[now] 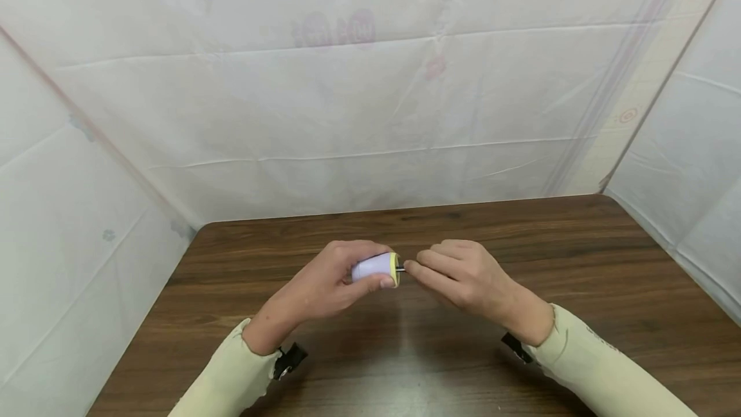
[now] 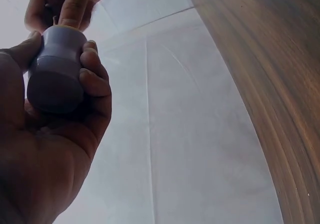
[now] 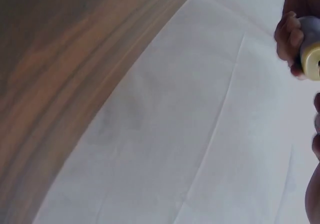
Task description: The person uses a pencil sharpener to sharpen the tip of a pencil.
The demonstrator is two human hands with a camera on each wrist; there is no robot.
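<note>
Above the middle of the wooden table, my left hand grips a small lavender cylinder with a yellow end cap, thumb below and fingers curled over it. A short dark metal tip sticks out of the yellow end toward the right. My right hand pinches that tip with curled fingers. The left wrist view shows the cylinder from its rear, wrapped by the left hand, with the right hand beyond it. The right wrist view catches the yellow end at its right edge.
White sheeting closes in the table at the back and on both sides. Both forearms wear pale yellow sleeves with a dark strap at each wrist. The dark wood tabletop is all that shows around the hands.
</note>
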